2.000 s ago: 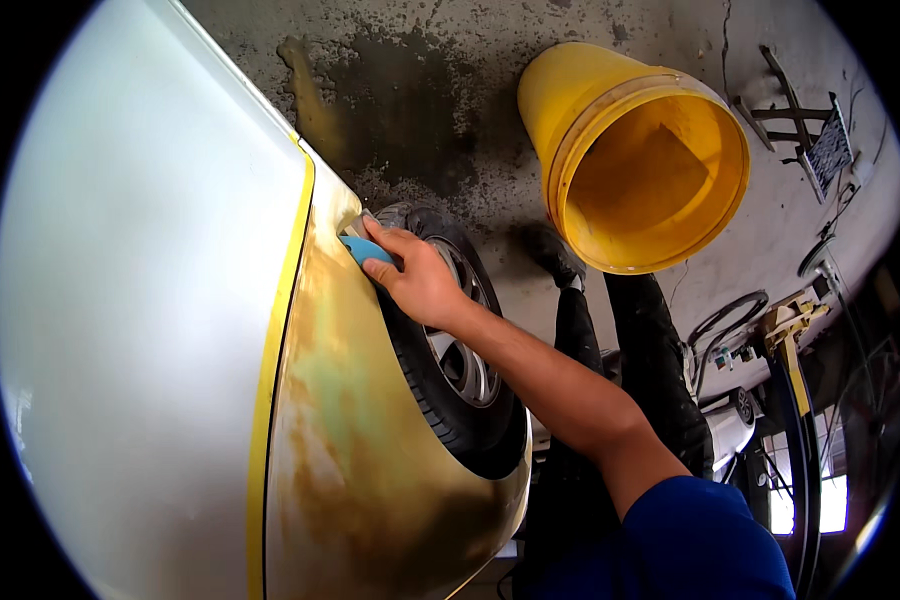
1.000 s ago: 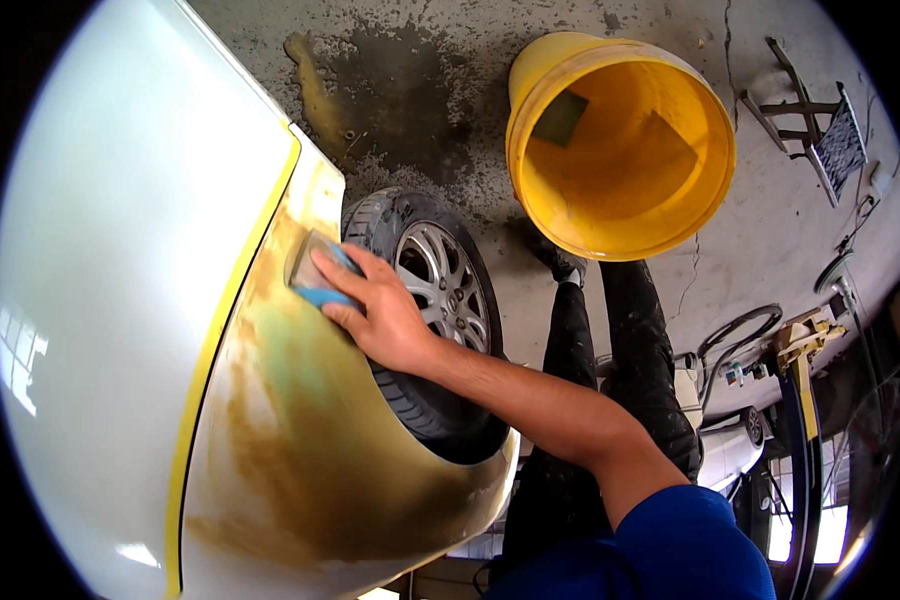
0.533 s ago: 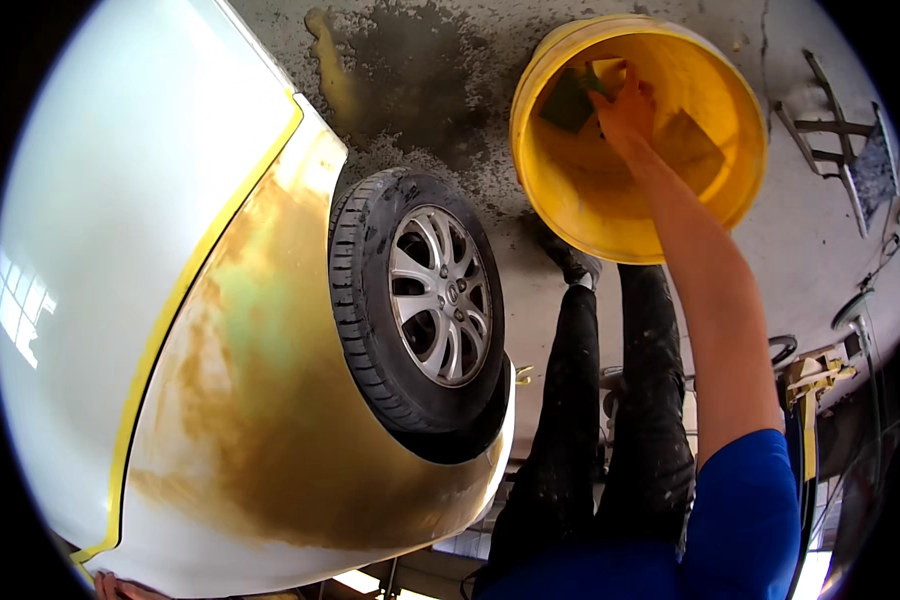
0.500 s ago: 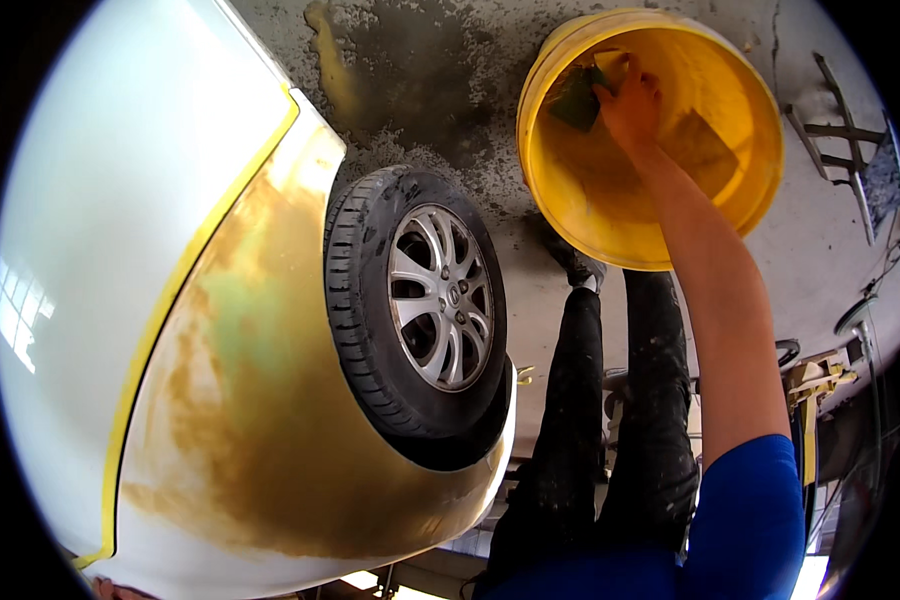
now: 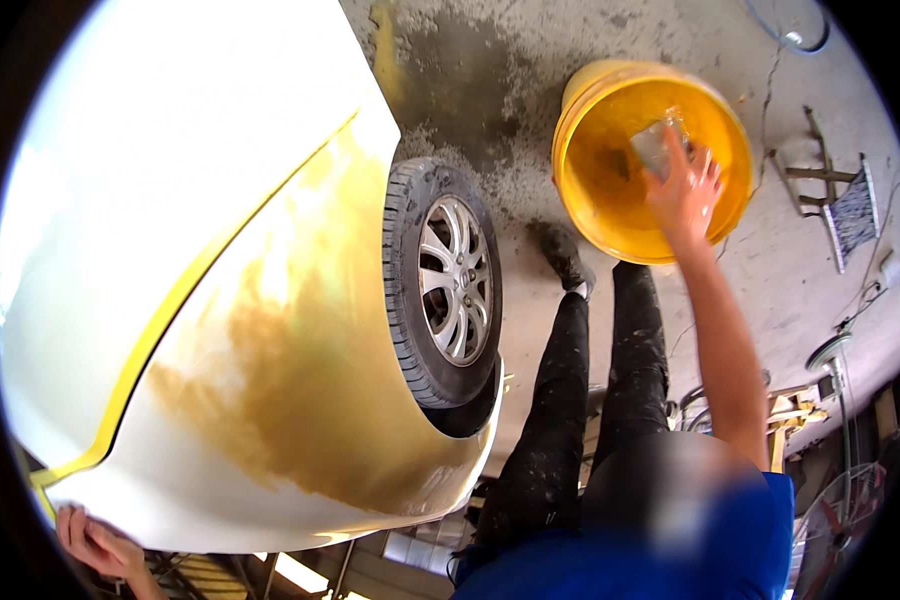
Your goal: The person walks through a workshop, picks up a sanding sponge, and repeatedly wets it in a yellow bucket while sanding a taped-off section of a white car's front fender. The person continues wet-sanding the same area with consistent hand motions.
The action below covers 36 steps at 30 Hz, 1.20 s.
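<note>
My right hand [image 5: 682, 190] reaches over the yellow bucket [image 5: 574, 120] and grips a small greyish sanding block [image 5: 653, 146] above the yellow water inside. My left hand [image 5: 95, 540] rests at the lower left against the bottom edge of the white car panel [image 5: 150, 180], fingers apart, holding nothing. The panel has a large brown-yellow sanded patch [image 5: 290, 370] beside the wheel [image 5: 448, 282]. A strip of yellow tape [image 5: 170, 325] runs along the panel's crease.
My black-trousered legs [image 5: 570, 400] and a shoe [image 5: 562, 255] stand on the wet concrete floor [image 5: 490, 90] between wheel and bucket. A small metal stand [image 5: 840, 205] and hoses and tools [image 5: 830, 360] lie at the right.
My right hand left the sanded patch beside the wheel with the block, went into the bucket, and now holds the block at its far side. The view has tilted down.
</note>
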Motion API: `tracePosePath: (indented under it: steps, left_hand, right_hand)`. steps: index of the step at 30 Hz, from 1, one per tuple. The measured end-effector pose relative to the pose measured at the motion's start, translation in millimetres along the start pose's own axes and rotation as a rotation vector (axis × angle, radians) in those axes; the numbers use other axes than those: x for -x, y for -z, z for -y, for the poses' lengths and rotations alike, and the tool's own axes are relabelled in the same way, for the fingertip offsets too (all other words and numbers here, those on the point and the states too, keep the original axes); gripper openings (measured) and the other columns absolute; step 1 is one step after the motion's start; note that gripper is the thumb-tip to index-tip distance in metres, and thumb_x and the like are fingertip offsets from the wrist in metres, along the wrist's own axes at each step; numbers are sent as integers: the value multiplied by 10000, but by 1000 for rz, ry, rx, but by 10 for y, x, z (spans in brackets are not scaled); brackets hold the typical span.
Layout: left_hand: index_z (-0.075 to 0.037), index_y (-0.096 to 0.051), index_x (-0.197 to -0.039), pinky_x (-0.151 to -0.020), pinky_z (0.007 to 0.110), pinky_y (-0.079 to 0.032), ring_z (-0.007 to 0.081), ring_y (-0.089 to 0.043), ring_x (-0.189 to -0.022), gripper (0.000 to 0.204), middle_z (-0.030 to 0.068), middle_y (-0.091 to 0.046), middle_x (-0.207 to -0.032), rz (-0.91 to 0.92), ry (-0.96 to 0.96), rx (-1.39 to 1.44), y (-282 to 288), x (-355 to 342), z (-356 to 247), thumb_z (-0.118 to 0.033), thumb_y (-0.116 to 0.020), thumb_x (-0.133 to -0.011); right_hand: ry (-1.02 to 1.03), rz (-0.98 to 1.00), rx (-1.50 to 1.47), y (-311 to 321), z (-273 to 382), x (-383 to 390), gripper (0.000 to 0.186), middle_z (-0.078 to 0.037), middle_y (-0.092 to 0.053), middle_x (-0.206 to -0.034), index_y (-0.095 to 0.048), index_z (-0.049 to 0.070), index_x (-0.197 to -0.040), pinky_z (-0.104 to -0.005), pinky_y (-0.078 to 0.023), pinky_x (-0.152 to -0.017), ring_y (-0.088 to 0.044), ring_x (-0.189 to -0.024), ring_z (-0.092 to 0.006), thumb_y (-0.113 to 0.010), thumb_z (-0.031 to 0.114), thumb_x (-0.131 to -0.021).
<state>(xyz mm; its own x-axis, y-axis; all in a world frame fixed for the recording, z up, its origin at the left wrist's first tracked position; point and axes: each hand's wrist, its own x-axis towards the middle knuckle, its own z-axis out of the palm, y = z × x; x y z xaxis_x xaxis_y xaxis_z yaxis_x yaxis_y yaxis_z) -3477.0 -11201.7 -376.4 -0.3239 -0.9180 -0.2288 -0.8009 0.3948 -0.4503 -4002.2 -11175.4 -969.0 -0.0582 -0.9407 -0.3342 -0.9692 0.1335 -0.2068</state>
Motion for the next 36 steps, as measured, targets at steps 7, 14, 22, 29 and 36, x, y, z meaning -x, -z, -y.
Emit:
tracePosePath:
  steps: [7, 14, 22, 29, 36]
  left_hand:
    - [47, -596, -986, -940, 441, -406, 327, -504, -1028, 205, 179, -525, -1099, 0, -14, 124, -62, 90, 67, 11, -453, -843]
    - [63, -577, -982, -913, 453, -430, 337, -509, -1027, 191, 192, -519, -1095, 35, -65, 142, 30, -8, 26, 10, -442, -857]
    - [-41, -546, -772, -600, 292, -440, 206, -510, -709, 192, 82, -514, -812, 8, -283, 14, -99, -782, -395, -154, -479, -913]
    - [-69, -565, -708, -623, 307, -420, 193, -496, -723, 214, 74, -528, -798, -3, -223, -14, -56, -641, -426, -136, -472, -890]
    - [-77, -579, -786, -646, 321, -426, 200, -496, -777, 288, 84, -524, -886, 102, -213, -28, 25, -624, -410, -269, -458, -964]
  right_hand:
    - [173, 263, -1122, 1086, 2393, 701, 606, -275, -449, -1262, -544, 173, -1316, -468, -388, -977, -459, -1150, -411, -745, 223, -746]
    - [-223, 586, -1438, -34, 2934, -138, 558, -265, -487, -1230, -538, 122, -1327, -417, -389, -990, -478, -1146, -392, -678, 262, -806]
    - [-84, 557, -1304, 274, 2831, -98, 532, -220, -517, -1186, -523, 149, -1341, -375, -441, -927, -533, -1063, -333, -678, 171, -833]
    - [129, 474, -1243, 492, 2906, 155, 546, -254, -499, -1194, -529, 182, -1339, -402, -412, -975, -478, -1147, -386, -681, 199, -815]
    - [90, 415, -1222, 502, 2995, 214, 553, -243, -505, -1150, -524, 111, -1337, -414, -411, -950, -496, -1057, -366, -668, 215, -813]
